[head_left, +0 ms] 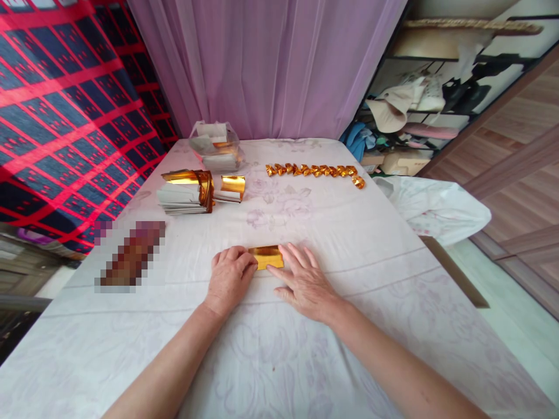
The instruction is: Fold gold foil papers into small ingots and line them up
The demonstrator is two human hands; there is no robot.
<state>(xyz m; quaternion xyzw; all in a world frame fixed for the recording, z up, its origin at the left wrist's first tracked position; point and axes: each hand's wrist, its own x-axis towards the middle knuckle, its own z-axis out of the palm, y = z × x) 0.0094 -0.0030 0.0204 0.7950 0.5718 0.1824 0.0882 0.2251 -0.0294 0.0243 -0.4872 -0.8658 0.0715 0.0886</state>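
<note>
A small folded gold foil paper (266, 256) lies flat on the white flowered tablecloth (305, 349), just in front of me. My left hand (230, 278) presses its left end with bent fingers. My right hand (304, 280) lies flat with fingers spread, its fingertips on the paper's right edge. Farther back, a row of several folded gold pieces (314, 171) lies in a line. At the back left sits a stack of gold and white paper sheets (187, 192), with one smaller gold sheet (231, 187) beside it.
A clear plastic bag with more paper (216, 145) stands at the table's far end, before a purple curtain (266, 64). A pixelated object (131, 256) lies at the left. A red and blue patterned cloth (65, 116) hangs left; cluttered shelves (428, 105) stand right.
</note>
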